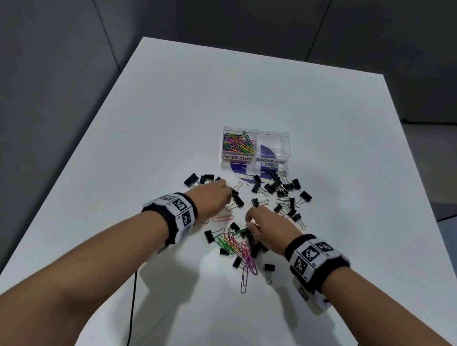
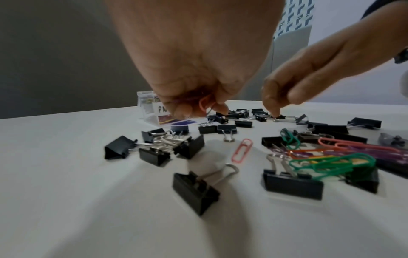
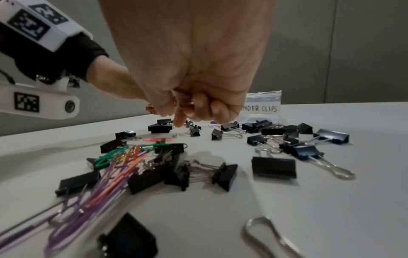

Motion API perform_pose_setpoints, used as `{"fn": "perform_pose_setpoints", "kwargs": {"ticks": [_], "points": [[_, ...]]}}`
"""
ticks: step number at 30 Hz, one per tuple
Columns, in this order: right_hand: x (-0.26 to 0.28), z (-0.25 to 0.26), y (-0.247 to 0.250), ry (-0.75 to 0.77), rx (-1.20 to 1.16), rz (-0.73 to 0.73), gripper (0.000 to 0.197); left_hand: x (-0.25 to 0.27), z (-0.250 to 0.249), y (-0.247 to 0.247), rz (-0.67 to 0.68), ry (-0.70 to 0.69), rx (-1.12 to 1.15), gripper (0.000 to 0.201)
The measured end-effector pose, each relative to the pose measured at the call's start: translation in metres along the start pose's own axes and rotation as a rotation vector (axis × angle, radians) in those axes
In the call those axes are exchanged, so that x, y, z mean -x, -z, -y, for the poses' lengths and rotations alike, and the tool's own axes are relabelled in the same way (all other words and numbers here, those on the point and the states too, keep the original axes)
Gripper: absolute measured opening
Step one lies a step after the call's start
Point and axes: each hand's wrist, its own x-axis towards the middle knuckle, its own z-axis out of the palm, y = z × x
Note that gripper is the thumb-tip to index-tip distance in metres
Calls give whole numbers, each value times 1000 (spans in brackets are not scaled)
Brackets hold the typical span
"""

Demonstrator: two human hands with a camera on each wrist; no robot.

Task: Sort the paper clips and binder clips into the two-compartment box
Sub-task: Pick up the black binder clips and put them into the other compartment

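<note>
I am working both hands over the scatter on the table, just in front of the box. My left hand is pinching paper clips gathered in curled fingers; a red one is showing at the fingertips, kept there so I can collect several before one trip to the box. My right hand is clenching around purple clips while its forefinger is reaching down among the binder clips in front of the box. The box is sitting beyond both hands: its left compartment, labelled for paper clips, is already holding a coloured heap; the right one appears empty of binder clips. More paper clips are lying tangled with binder clips nearest me, well short of the box; I judge the sorting is partly done.
</note>
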Motion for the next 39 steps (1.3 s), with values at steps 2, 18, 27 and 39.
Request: {"fn": "perform_pose_setpoints", "kwargs": {"ticks": [2,18,27,39], "points": [[-5,3,-2,25,74,30,32,4,5,5,24,42,64,23],[-29,-15,9,-22,-48,40,11,3,-4,-9,162,86,-50,33],[-24,-20,13,-40,-85,79,16,-2,-5,-4,194,25,-117,31],[23,-20,-23,143,126,38,14,27,6,-13,187,67,-2,42]]}}
